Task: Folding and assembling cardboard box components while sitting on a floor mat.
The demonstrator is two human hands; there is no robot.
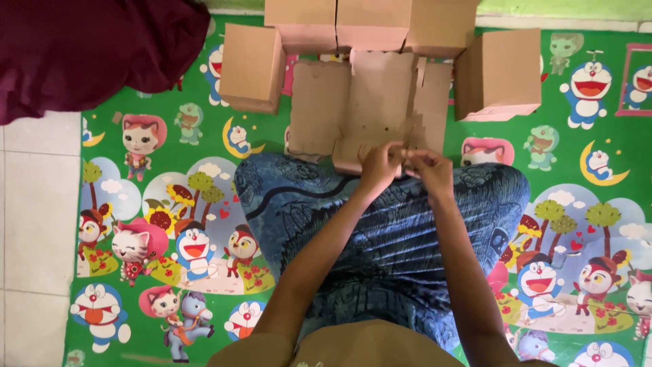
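The flat cardboard blank (370, 109) lies unfolded on the green cartoon-printed mat (170, 204), its near edge resting against the person's blue patterned lap cloth (380, 224) and its scalloped flaps spread to either side. The left hand (379, 166) and right hand (428, 168) meet at that near edge, fingertips almost touching one another, both pinched narrowly on a small tab of the cardboard (the tab itself is mostly hidden by the fingers). Both forearms run up from the bottom of the view and converge there.

Around the blank stand folded boxes of the same brown card: one box (252, 68) just to its left, one box on the right (499, 75) just beside its right flap, and a row of boxes (370, 26) at the far edge, touching the blank's top. A dark maroon cloth (88, 47) lies bunched at the upper left, partly on the mat and partly on the white tiled floor (37, 224).
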